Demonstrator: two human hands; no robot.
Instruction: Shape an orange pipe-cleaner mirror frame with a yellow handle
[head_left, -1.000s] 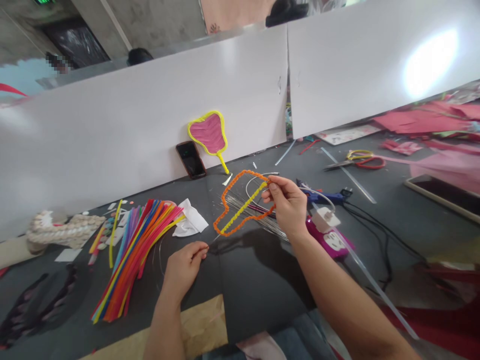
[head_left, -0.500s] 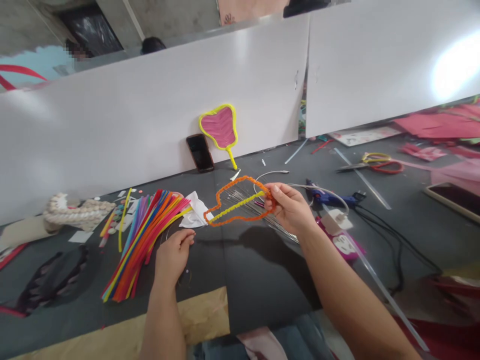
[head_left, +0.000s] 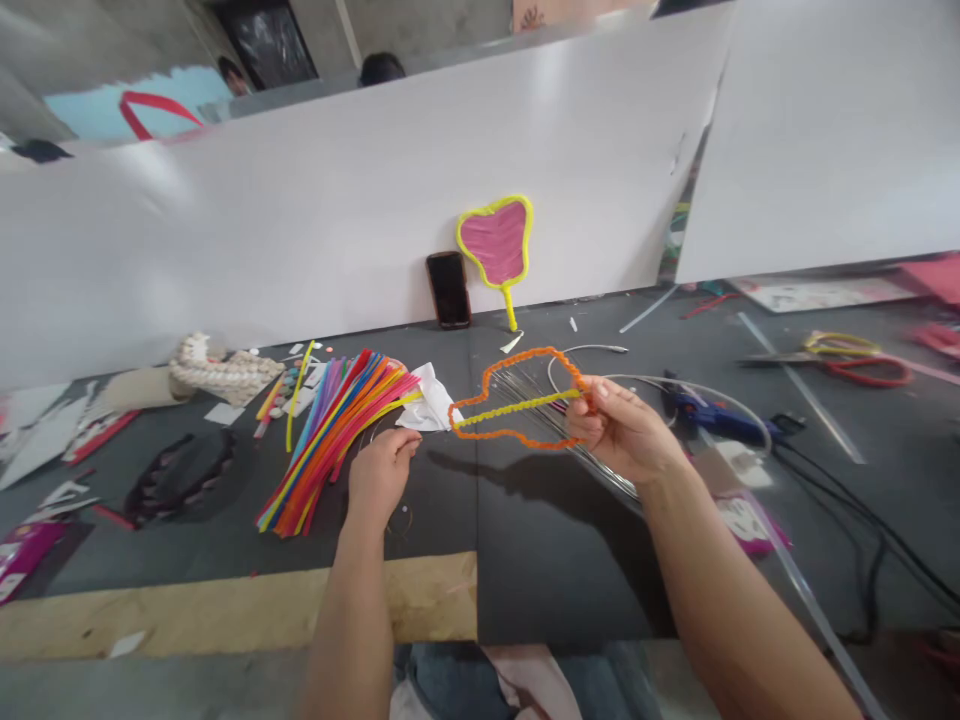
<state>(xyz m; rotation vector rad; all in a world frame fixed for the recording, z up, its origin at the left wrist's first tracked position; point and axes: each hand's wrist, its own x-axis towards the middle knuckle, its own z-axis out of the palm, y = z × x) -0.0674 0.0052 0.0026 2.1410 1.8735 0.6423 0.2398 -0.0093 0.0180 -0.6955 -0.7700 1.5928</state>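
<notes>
My right hand [head_left: 630, 432] is closed on the wide end of an orange twisted pipe-cleaner frame [head_left: 517, 436], which is held above the table. A yellow twisted pipe cleaner [head_left: 516, 406] runs lengthwise across its middle. My left hand [head_left: 381, 472] is pinched near the frame's narrow end, apart from it; whatever lies between its fingertips is too small to make out. Beside that hand is a bundle of coloured pipe cleaners [head_left: 337, 430], with a crumpled white tissue [head_left: 429, 402] at its right end. Thin metal wires [head_left: 615, 478] lie behind and below the frame.
A pink fan with yellow edging [head_left: 495, 245] and a phone [head_left: 448, 290] lean on the white partition [head_left: 315, 230]. To the right are scissors [head_left: 832, 358], a blue glue gun [head_left: 712, 415], cables and a power strip [head_left: 754, 525]. A dark braided band [head_left: 180, 480] lies left.
The view has swung left, so the table things sit further right. The orange frame has turned from slanting to nearly level, still in my right hand. My left hand stays pinched near its narrow end.
</notes>
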